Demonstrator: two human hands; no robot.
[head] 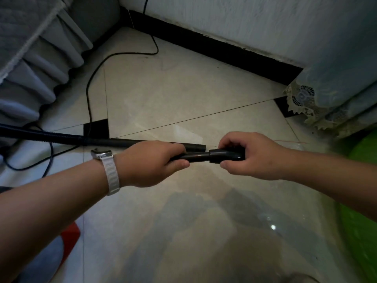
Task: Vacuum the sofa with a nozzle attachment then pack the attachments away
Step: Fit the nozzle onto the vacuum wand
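Observation:
My left hand (151, 162), with a white watch on the wrist, is closed around the thin end of a black nozzle attachment (196, 157). My right hand (251, 156) grips the wider black end of the same attachment (222, 155). Both hands hold it level above the tiled floor. Just behind it the black vacuum hose (61, 137) comes in from the left, and its smooth tube end (196, 147) pokes out past my left knuckles. Whether my left hand also touches the hose is hidden. The grey sofa with a pleated skirt (36, 58) fills the upper left.
A thin black power cord (91, 78) loops across the pale floor tiles (183, 88) toward the wall corner. A lace-edged cloth (306, 103) hangs at the right over a black skirting board. A green object (359, 180) sits at the right edge, a red one (70, 240) lower left.

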